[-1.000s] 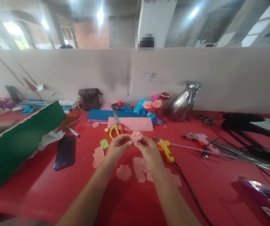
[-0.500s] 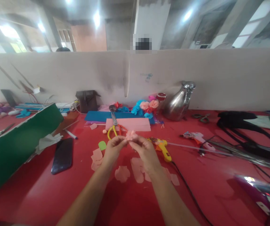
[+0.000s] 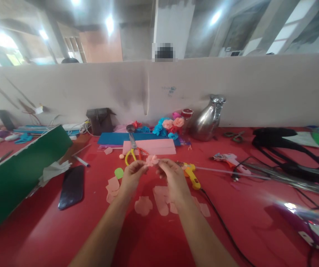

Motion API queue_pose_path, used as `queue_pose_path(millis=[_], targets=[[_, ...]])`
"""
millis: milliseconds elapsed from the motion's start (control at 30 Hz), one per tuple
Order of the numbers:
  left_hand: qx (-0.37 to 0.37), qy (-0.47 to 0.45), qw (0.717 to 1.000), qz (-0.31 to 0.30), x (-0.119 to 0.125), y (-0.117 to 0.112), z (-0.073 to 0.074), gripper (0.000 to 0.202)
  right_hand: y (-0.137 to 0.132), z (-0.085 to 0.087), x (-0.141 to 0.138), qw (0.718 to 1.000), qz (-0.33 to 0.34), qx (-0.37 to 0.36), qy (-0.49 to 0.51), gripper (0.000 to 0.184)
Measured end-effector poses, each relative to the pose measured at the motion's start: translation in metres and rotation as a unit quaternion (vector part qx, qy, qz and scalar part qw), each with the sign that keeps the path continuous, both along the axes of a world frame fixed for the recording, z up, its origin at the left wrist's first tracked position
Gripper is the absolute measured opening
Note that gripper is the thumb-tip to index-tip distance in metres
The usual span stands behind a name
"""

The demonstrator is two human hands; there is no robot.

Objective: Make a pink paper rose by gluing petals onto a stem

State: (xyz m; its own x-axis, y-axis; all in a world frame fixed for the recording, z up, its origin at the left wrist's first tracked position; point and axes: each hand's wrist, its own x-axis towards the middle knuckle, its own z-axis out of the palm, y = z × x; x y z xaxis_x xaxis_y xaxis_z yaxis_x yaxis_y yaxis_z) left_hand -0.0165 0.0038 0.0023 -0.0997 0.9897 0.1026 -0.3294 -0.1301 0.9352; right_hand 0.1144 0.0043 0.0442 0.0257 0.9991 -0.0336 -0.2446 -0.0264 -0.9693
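Observation:
Between my two hands, above the red table, is a small pink paper flower [image 3: 152, 160]. My left hand [image 3: 133, 173] pinches its left side between thumb and fingers. My right hand [image 3: 171, 174] pinches a petal at its right edge. Below my hands lie pink paper petals: a scalloped piece [image 3: 143, 206], longer strips [image 3: 160, 200] under my right wrist, and a small stack [image 3: 113, 188] beside my left wrist. A light green rounded piece [image 3: 119, 173] rests by that stack. Just right of my right hand is a yellow glue gun [image 3: 192, 176].
Scissors [image 3: 133, 144] lie on pink [image 3: 159, 147] and blue paper sheets. Paper flowers [image 3: 170, 128], a jar and a steel jug [image 3: 208, 118] stand at the back. A phone [image 3: 71, 187] and green board [image 3: 22, 178] lie left; another glue gun [image 3: 231, 161] and an iron [image 3: 309, 230] right.
My right hand has shifted slightly right, from the flower's middle to its edge, so more of the flower shows. The whole view has moved a little.

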Motion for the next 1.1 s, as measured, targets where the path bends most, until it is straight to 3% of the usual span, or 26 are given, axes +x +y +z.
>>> queue_pose_path(millis=[167,400,633,1100], targets=[[0.002,-0.002,1.0,0.0,0.001,0.0,0.001,0.01,-0.002,-0.001,-0.002,0.998,0.023,-0.007,0.055,0.014],[-0.007,-0.061,0.998,-0.025,0.003,0.0,0.0,0.013,-0.002,-0.012,-0.011,0.996,0.045,0.063,-0.04,0.014],[-0.008,-0.067,0.997,-0.021,0.008,-0.005,0.006,0.012,-0.004,-0.019,-0.016,0.989,-0.012,0.125,-0.08,0.015],[0.011,0.016,1.0,0.021,0.011,-0.006,0.009,0.014,-0.01,-0.019,-0.019,0.966,-0.099,0.149,-0.187,0.022]])
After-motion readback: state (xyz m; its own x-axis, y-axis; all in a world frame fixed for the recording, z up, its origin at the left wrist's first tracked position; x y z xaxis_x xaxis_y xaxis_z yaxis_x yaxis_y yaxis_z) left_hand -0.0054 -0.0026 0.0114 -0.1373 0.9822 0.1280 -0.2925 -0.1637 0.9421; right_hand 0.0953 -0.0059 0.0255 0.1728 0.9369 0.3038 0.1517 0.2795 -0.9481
